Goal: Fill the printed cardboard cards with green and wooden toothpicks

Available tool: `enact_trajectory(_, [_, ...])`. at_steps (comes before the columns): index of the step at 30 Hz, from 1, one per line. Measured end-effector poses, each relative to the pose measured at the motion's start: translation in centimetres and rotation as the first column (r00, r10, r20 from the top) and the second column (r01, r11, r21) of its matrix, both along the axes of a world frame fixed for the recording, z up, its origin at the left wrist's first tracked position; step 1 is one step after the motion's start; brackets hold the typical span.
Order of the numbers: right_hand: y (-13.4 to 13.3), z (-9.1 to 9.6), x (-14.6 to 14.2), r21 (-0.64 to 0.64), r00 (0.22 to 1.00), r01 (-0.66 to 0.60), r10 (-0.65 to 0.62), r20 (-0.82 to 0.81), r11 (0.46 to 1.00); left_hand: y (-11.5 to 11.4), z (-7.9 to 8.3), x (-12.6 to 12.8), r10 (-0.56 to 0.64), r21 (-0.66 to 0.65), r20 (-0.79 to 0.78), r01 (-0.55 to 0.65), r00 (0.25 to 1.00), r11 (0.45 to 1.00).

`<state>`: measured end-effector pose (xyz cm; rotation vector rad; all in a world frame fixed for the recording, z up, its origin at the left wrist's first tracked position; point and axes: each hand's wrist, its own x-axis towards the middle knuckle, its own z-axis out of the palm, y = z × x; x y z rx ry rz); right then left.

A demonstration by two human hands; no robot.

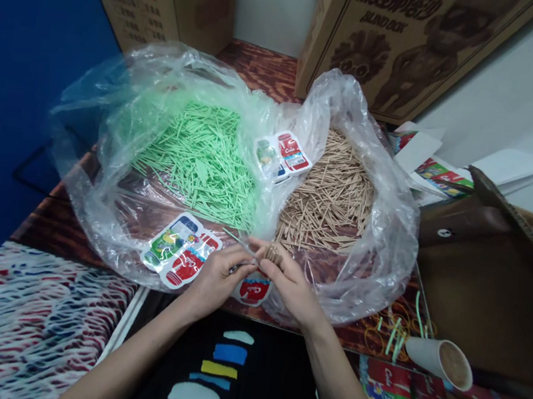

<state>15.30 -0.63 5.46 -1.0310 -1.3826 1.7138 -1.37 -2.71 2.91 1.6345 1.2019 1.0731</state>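
My right hand [291, 284] is closed around a small bundle of brown sticks [274, 255], their ends showing above the fingers. Close against it, my left hand [221, 277] pinches something small that I cannot make out; a dark bit shows between its fingers. A thin green stick pokes out above the left knuckles, though whether it is held is unclear. Under the hands lies a red cola-printed pouch [253, 290]. Left of them rests a bottle-shaped printed packet [182, 250]. Beyond are a heap of green sticks [206, 163] and a heap of brown sticks [330, 196].
Clear plastic bags [385, 245] surround both heaps. More printed packets [283, 155] lie between them. At right are a paper cup [440, 362] on its side, rubber bands [376, 338] and an open carton [476, 280]. Cardboard boxes [201, 4] stand behind.
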Motion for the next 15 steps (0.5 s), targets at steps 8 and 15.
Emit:
enact_trajectory(8, [-0.6,2.5,0.3,0.203,0.998,0.066,-0.067,-0.002,0.977,-0.1,3.3,-1.2,-0.049,0.038,-0.052,0.051,0.997,0.998])
enact_trajectory(15, [-1.3,4.2,-0.3,0.537,0.917,-0.086,-0.144,0.372,0.839,-0.2,4.6,-1.5,0.009,0.115,-0.041,-0.004,0.999,0.993])
